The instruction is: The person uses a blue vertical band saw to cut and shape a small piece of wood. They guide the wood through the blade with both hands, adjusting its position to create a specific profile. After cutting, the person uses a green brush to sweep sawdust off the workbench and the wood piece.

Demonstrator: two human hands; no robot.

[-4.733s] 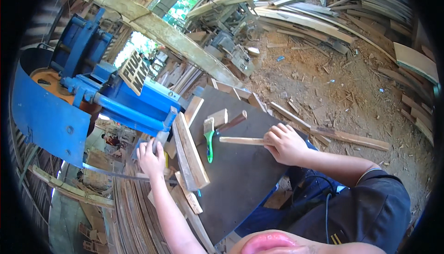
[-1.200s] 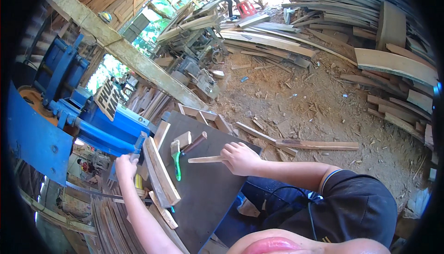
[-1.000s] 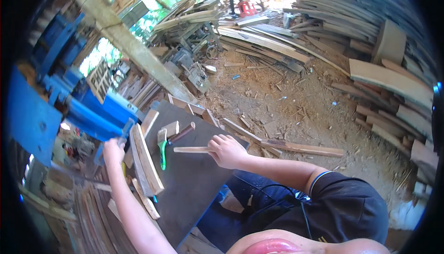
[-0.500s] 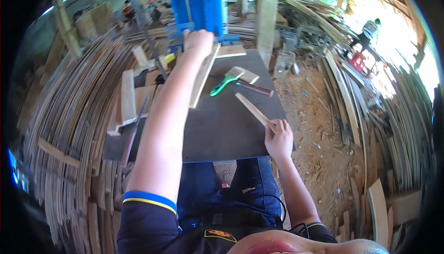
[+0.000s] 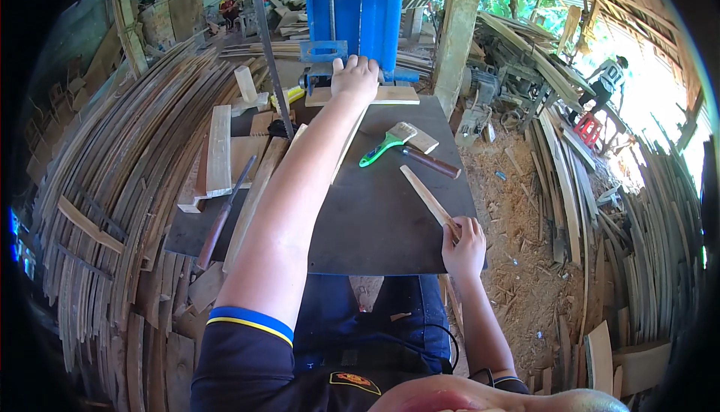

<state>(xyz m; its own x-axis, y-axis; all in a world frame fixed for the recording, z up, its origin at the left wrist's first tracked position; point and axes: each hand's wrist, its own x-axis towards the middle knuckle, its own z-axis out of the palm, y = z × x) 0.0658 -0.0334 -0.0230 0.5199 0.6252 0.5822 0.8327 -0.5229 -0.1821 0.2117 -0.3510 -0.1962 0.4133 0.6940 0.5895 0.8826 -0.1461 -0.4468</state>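
My left hand (image 5: 355, 77) is stretched far forward, fingers spread flat on the far end of a long wooden strip (image 5: 346, 149) that runs under my arm, close to the blue band saw (image 5: 358, 8). My right hand (image 5: 465, 241) grips the near end of a thin wooden stick (image 5: 426, 196) lying slanted on the dark metal saw table (image 5: 379, 221). A green-handled paintbrush (image 5: 385, 144) and a brown-handled tool (image 5: 430, 161) lie on the table between the two hands.
Wooden boards (image 5: 219, 150) and offcuts lie on the table's left part. Stacks of curved wooden strips (image 5: 112, 209) fill the left; more planks (image 5: 645, 224) and sawdust ground are on the right. Other people stand far back left (image 5: 227, 7) and right (image 5: 609, 80).
The view swung from looking right across the yard to looking straight down the table. My left hand still rests on the strip by the saw; my right hand keeps the thin stick.
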